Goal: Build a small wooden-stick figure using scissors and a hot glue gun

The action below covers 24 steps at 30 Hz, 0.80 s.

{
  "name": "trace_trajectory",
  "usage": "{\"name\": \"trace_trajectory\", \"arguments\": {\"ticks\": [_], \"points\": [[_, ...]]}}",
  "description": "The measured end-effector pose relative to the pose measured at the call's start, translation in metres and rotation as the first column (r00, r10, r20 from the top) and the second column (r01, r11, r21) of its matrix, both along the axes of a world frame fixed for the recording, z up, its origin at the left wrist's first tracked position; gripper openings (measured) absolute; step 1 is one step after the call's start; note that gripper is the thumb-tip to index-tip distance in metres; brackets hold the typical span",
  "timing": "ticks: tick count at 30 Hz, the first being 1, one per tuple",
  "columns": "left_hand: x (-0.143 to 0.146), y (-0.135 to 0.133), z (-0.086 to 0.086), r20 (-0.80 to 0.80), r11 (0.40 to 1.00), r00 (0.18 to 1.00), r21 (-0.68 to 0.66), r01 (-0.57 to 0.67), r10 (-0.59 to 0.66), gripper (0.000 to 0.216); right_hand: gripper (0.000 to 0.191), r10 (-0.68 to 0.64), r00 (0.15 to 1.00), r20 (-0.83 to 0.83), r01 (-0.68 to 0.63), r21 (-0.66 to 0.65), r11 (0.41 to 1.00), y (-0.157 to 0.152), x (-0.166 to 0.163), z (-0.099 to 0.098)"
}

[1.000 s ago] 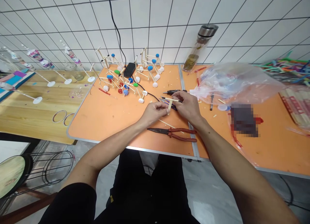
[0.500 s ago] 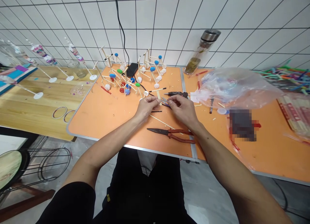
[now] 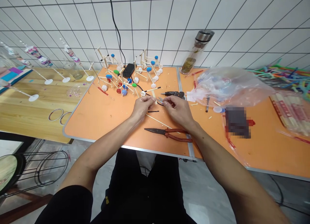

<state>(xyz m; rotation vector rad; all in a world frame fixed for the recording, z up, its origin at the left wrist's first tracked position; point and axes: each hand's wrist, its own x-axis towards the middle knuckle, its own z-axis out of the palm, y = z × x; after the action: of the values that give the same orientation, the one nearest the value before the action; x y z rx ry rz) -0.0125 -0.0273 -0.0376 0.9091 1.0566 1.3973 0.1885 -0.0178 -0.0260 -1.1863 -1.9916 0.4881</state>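
Observation:
My left hand (image 3: 142, 107) rests on the orange table (image 3: 101, 117), fingers pinched on a short wooden stick (image 3: 153, 95) that points up and away. My right hand (image 3: 178, 110) is beside it, fingers curled round a small purple-handled tool (image 3: 161, 102) whose tip meets the stick. A thin black stick (image 3: 153, 111) and a long wooden skewer (image 3: 158, 121) lie between and below the hands. Red-handled long-nose pliers (image 3: 169, 134) lie just in front of my right wrist.
Stick-and-cap models (image 3: 128, 77) stand at the back of the table by a black adapter (image 3: 129, 70) and cable. A glass bottle (image 3: 196, 51) leans at the wall. A clear plastic bag (image 3: 227, 85) and coloured straws (image 3: 285, 74) lie right. A wooden table (image 3: 29, 104) adjoins left.
Both hands have come down from holding crossed sticks in the air to rest on the table. The left hand now pinches one upright stick, and the right hand's tool meets it.

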Motion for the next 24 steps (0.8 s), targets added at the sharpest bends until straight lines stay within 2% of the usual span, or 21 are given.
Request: {"name": "trace_trajectory", "arguments": {"ticks": [10,18,24], "points": [[0.0009,-0.0028,0.0069,-0.061,0.999,0.998,-0.028,-0.033,0.031,0.032,0.021,0.010,1.000,0.026,-0.010,-0.007,1.000,-0.0027,-0.0027,0.0033],[0.0008,-0.0016,0.0085,-0.025,0.998,0.999,-0.038,-0.043,0.042,0.042,0.020,0.033,0.998,0.055,-0.034,0.015,0.999,-0.0014,-0.0014,0.0002],[0.0009,-0.0006,0.0066,-0.021,0.999,0.999,-0.020,-0.045,0.045,0.036,0.019,0.043,0.997,0.061,-0.044,0.024,0.999,-0.0020,-0.0019,0.0005]]}}
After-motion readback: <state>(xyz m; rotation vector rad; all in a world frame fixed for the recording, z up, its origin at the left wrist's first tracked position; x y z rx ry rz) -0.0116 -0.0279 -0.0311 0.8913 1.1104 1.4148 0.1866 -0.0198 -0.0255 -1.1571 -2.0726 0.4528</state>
